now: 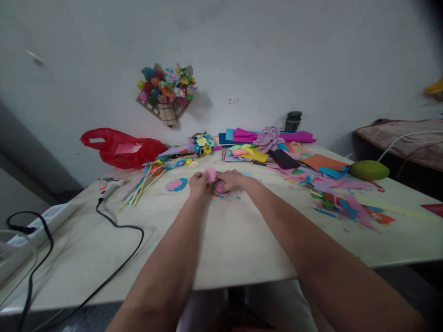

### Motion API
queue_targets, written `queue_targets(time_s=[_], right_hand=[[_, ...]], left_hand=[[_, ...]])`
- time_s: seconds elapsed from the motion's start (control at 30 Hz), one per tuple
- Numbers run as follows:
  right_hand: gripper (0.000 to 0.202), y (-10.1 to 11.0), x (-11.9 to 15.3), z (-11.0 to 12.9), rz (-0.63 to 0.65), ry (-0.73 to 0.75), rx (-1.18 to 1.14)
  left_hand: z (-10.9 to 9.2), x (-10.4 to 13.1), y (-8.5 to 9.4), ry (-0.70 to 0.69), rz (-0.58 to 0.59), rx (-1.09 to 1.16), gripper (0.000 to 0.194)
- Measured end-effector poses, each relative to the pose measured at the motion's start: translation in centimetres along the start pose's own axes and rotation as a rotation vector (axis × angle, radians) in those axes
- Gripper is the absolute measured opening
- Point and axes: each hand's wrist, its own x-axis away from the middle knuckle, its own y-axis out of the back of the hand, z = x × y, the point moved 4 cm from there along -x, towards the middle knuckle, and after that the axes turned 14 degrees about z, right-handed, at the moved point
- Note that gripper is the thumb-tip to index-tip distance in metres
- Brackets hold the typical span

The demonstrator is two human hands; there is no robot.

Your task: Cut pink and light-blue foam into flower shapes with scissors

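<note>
Over the bench [238,244], the left hand [198,181] is gripping a pink disc [210,174]; the right hand [232,179] is partly hiding a round item [219,186], its grip being impossible to tell. Scalloped cutouts [175,185] are lying at their nine o'clock, a phone [284,159] among papers [260,155] at two.

Dim, soft light greys the wall [277,55], where a bouquet [166,90] casts a faint shadow rightward; blur softens paper scraps [358,210], and darkness clouds the upper-right corner.
</note>
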Motion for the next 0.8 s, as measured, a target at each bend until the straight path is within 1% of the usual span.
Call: queue_targets(time_s=[0.03,0.13,0.2,0.27,0.33,0.4,0.5,0.6,0.67,0.73,0.8], right_hand=[[0.061,0.2,-0.3,0.1,0.015,0.005,0.020],[0.060,0.7,-1.3,0.6,0.030,0.032,0.090],[0.062,0.9,-1.9,0.8,0.054,0.027,0.117],[0.067,1.1,-2.3,1.0,0.085,0.051,0.120],[0.068,1.4,-2.6,1.2,0.124,0.067,0.126],[0.065,1.7,-2.7,1.2,0.137,0.071,0.132],[0.061,2.1,-2.5,1.0,0.132,0.092,0.094],[0.066,2.0,-2.4,0.6,0.186,0.132,-0.028],[0.070,2.0,-2.5,0.4,0.221,0.127,-0.076],[0.070,2.1,-2.7,0.3,0.253,0.104,-0.060],[0.064,2.1,-2.9,0.3,0.292,0.084,-0.032]], left_hand=[[0.0,0.0,-0.1,0.034,0.006,-0.044,0.025],[-0.4,0.4,-0.2,0.086,-0.030,-0.078,0.020],[-0.6,0.7,-0.5,0.085,-0.023,-0.054,0.017],[-0.8,0.9,-0.5,0.072,-0.041,-0.026,0.015],[-0.9,1.0,-0.3,0.061,-0.074,-0.019,0.014],[-1.0,0.9,0.0,0.047,-0.124,-0.020,0.015],[-1.1,0.8,0.4,0.024,-0.175,0.001,0.018],[-1.2,0.9,0.3,0.013,-0.167,0.035,0.020],[-1.3,1.1,0.3,0.010,-0.165,0.049,0.022],[-1.4,1.2,0.3,0.008,-0.164,0.055,0.023],[-1.4,1.2,0.4,0.009,-0.166,0.056,0.023]])
